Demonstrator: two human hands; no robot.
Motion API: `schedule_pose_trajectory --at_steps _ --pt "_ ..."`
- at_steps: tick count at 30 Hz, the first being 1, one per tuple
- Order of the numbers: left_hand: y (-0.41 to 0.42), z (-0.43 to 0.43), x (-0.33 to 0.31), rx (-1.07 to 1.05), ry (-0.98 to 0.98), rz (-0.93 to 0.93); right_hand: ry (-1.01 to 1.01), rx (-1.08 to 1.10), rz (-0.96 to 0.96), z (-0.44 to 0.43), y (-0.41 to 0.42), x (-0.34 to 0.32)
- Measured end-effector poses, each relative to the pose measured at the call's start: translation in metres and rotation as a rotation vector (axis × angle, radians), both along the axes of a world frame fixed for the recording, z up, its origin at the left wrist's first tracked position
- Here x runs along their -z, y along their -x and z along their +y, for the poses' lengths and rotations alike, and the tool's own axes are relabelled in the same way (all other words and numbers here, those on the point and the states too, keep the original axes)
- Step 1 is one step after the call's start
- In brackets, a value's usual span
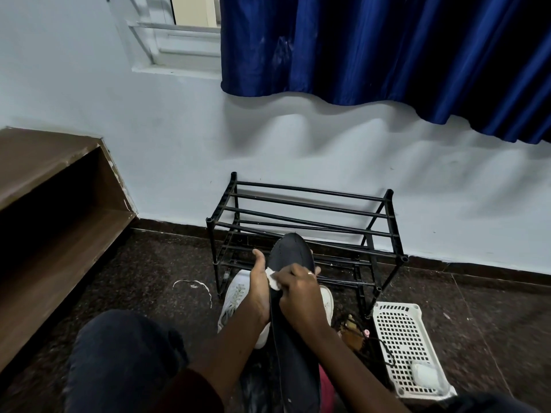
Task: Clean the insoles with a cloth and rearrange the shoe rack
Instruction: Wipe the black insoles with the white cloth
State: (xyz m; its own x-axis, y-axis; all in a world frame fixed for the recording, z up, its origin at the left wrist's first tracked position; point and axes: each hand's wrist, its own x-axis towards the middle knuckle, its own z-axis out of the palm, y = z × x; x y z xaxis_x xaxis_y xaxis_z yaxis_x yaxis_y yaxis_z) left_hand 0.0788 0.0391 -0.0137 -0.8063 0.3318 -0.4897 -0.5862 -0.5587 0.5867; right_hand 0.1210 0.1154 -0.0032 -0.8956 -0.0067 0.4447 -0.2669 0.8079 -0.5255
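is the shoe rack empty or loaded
Empty: the black shoe rack shows bare bars; white sneakers sit on the floor before it.

Black insole [293, 257], white cloth [272, 278], blue curtain [372, 46].

Home room: shoe rack [304, 231], curtain [387, 55].

We see a long dark insole [293, 256], toe end raised, in front of a black two-tier shoe rack [304, 213]; a small white cloth [272, 278] lies against its left edge.
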Motion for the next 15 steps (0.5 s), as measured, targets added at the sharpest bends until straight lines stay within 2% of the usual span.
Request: schedule_pose_trajectory --at_steps 4,9,15 --pt "0.010 0.001 0.012 -0.058 -0.003 -0.029 -0.057 0.003 0.027 0.001 -0.009 0.009" --pt "0.004 -0.003 0.012 0.047 -0.055 -0.011 -0.181 0.087 0.037 0.002 0.008 0.007" --pt "-0.001 0.001 -0.001 -0.009 -0.162 0.043 -0.190 0.206 0.043 -0.002 0.030 -0.009"
